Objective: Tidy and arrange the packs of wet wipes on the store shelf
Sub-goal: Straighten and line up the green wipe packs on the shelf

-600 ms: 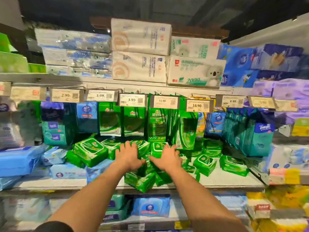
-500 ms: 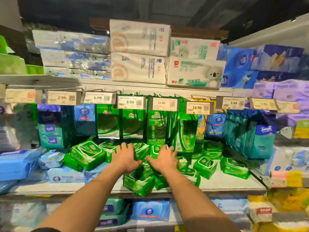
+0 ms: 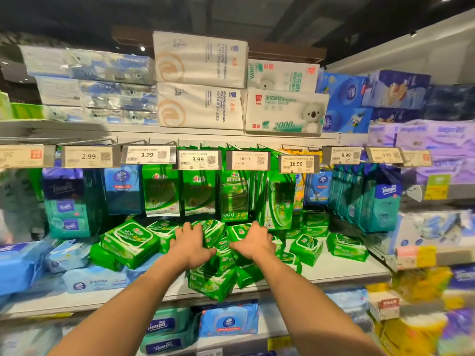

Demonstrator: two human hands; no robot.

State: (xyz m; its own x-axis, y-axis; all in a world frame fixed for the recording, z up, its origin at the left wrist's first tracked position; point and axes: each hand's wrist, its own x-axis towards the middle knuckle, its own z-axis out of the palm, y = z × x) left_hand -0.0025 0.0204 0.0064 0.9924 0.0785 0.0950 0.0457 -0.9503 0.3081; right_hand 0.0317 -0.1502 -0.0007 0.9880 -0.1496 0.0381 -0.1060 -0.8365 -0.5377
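A jumbled heap of small green wet-wipe packs (image 3: 213, 281) lies on the middle shelf (image 3: 334, 272), some tipping over its front edge. My left hand (image 3: 191, 244) and my right hand (image 3: 253, 242) rest palm-down on top of the heap, fingers spread, side by side with a narrow gap between them. Neither hand is closed around a pack. A bigger green pack (image 3: 129, 241) lies tilted to the left of my hands. More green packs (image 3: 305, 249) sit loosely to the right.
Green wipe bags (image 3: 162, 190) hang on hooks right behind the heap, under price tags (image 3: 198, 159). Blue wipe packs (image 3: 92, 280) lie at the left, teal packs (image 3: 383, 204) at the right. Tissue bundles (image 3: 200, 60) fill the top shelf.
Both hands have slid a little farther back over the heap. The view has shifted slightly.
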